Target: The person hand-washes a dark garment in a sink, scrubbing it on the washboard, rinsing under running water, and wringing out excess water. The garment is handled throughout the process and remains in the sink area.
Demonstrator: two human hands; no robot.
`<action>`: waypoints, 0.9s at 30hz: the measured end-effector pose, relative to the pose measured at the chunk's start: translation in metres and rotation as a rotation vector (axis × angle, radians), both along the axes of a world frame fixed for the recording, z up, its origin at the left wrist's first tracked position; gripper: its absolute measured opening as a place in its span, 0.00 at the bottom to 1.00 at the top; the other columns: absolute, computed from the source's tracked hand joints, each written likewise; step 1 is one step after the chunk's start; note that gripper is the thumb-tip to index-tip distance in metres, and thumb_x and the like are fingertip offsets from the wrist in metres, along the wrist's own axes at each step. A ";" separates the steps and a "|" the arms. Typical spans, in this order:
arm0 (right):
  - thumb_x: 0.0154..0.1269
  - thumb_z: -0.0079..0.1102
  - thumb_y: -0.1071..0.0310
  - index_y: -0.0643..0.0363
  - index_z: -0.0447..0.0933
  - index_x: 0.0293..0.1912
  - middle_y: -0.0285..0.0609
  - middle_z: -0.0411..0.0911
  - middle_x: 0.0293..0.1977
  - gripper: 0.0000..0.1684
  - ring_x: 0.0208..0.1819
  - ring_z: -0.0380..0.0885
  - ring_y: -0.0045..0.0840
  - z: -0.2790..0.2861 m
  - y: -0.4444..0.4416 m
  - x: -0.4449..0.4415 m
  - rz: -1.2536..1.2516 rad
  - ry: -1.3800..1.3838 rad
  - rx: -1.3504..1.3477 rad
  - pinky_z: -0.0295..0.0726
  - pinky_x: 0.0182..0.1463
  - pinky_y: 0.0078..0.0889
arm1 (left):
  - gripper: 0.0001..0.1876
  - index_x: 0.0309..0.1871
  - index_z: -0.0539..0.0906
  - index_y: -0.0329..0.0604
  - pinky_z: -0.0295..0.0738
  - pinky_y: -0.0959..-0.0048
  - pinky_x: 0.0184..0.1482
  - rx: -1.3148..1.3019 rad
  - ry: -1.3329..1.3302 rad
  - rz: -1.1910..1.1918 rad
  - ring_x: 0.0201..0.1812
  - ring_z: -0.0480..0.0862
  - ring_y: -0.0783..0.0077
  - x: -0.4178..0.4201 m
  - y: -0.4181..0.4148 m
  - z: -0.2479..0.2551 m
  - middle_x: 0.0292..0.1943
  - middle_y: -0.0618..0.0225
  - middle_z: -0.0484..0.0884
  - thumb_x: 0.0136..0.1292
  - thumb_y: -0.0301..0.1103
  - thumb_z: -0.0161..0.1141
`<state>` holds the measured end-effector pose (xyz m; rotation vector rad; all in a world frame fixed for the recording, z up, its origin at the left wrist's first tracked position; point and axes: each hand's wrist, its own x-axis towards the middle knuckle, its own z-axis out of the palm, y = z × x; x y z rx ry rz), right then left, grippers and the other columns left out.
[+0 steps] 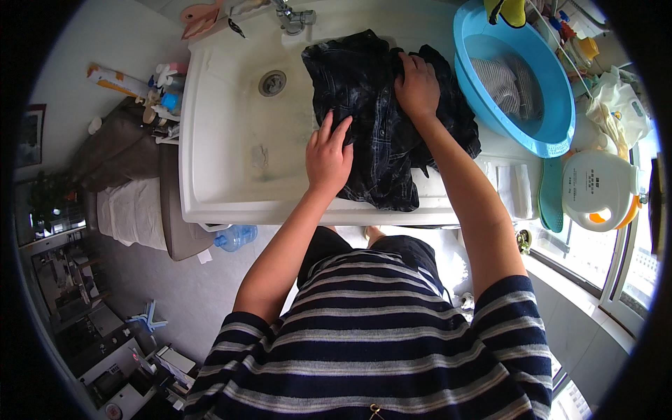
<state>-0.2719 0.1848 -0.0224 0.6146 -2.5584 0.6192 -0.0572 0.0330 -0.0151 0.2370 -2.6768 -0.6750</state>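
A dark garment with pale mottling and a buttoned placket [382, 131] lies spread over the right part of a white laundry sink [231, 173] and onto its ledge. My left hand [329, 157] rests on the garment's left edge, its fingers apart and the palm turned down. Farther up, my right hand [418, 89] lies on the cloth to the right of the placket. Its fingertips press into a fold, and whether they pinch the fabric is hidden. The metal drain [272, 83] shows left of the garment.
A blue basin [559, 118] holds striped cloth [496, 84] in water at the right. Beside it stand a white detergent jug [593, 189] and a green brush [551, 202]. The faucet [295, 20] rises behind the sink. Bottles [169, 102] line the left side.
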 end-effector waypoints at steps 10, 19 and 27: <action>0.61 0.66 0.72 0.52 0.78 0.65 0.47 0.79 0.58 0.30 0.58 0.78 0.46 0.000 0.000 0.001 0.016 0.009 -0.016 0.83 0.57 0.47 | 0.20 0.73 0.73 0.47 0.76 0.62 0.69 1.672 0.385 0.254 0.66 0.80 0.62 -0.011 -0.070 0.020 0.67 0.60 0.78 0.85 0.41 0.46; 0.69 0.65 0.59 0.50 0.81 0.63 0.46 0.80 0.60 0.24 0.60 0.79 0.45 -0.006 0.007 -0.011 0.028 -0.034 -0.043 0.83 0.58 0.46 | 0.25 0.65 0.83 0.36 0.73 0.67 0.69 0.957 0.207 -0.040 0.67 0.80 0.66 -0.001 -0.018 0.061 0.66 0.61 0.84 0.63 0.17 0.54; 0.68 0.62 0.31 0.45 0.81 0.66 0.48 0.77 0.68 0.37 0.70 0.73 0.49 0.035 -0.043 -0.046 0.288 -0.110 -0.082 0.77 0.68 0.51 | 0.20 0.62 0.87 0.52 0.77 0.60 0.68 0.212 -0.185 -0.498 0.68 0.78 0.51 0.039 0.019 0.055 0.77 0.58 0.71 0.67 0.36 0.68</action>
